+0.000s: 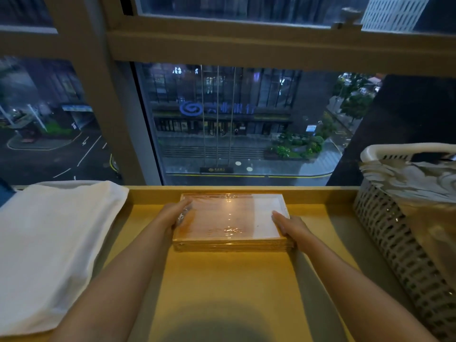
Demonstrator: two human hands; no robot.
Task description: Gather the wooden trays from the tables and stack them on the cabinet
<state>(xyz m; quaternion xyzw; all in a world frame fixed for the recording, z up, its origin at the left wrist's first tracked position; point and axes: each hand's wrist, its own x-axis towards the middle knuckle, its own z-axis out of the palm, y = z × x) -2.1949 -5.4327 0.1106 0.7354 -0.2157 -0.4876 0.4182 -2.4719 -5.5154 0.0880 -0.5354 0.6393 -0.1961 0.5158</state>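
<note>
A stack of several wooden trays (232,244) lies on the yellow cabinet top (222,280) close to the window. The top tray is covered with shiny plastic film, and a white sheet shows at its right side. My left hand (176,212) grips the stack's left edge, with fingers on the film. My right hand (292,227) holds the right edge, fingers laid along the top rim. Both forearms reach in from the bottom of the view.
Folded white cloth (49,243) covers the left part of the cabinet top. A white slotted plastic basket (394,243) with pale fabric inside stands at the right. A large window (234,119) with a beige frame is directly behind the stack.
</note>
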